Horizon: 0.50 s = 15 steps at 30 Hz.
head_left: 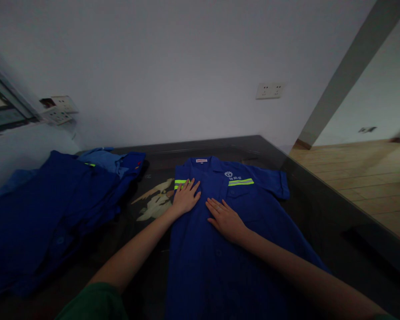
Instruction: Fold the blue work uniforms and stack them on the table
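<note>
A blue short-sleeved work shirt [203, 240] lies front up, its collar toward the wall. It has a yellow-green reflective stripe and a white gear logo on the chest. The left part of the shirt looks folded in, while the right sleeve in view stretches out sideways. My left hand [186, 197] rests flat on the shirt near its left edge, fingers spread over the end of the stripe. Lower and to the right, my right hand [227, 218] lies flat on the shirt front, fingers stretched out. Neither hand grips the cloth.
The shirt lies on a dark, glossy table [306, 209] with a pale bird picture [156, 202] on its top. A heap of blue clothes [53, 209] sits at the left. A dark flat object [380, 253] lies at the right. Behind stands a white wall [173, 75] with sockets [270, 90].
</note>
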### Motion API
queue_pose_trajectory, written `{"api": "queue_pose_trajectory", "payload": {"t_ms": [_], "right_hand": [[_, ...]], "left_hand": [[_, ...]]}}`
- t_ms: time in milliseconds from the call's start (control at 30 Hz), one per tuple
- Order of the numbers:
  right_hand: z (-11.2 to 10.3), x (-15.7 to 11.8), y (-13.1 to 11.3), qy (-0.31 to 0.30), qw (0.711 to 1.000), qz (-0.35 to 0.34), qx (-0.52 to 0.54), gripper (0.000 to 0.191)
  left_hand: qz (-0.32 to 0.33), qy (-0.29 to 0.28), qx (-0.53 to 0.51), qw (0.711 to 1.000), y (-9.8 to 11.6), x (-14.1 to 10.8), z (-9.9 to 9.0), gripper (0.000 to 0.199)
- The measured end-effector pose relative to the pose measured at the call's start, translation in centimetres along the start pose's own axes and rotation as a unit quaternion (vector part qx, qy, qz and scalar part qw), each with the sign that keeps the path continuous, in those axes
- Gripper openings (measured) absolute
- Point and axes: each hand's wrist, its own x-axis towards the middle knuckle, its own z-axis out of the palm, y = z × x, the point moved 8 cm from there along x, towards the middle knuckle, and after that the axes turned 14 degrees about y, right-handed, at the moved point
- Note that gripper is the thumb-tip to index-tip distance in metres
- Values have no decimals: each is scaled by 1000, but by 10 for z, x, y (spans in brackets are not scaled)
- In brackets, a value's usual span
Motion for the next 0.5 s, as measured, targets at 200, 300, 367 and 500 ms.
{"api": "queue_pose_trajectory", "payload": {"t_ms": [200,300,367,500], "right_hand": [[-3,-2,0,12,1000,9,15,49],[-5,-2,1,18,1000,12,18,49],[-5,-2,2,17,1000,13,18,49],[-3,-1,4,14,1000,16,21,50]], "left_hand": [[-83,-16,6,996,-41,46,14,58],[-163,1,25,986,-67,62,18,66],[-171,-6,40,984,-74,67,23,66],[-175,-38,53,982,-80,71,30,65]]}}
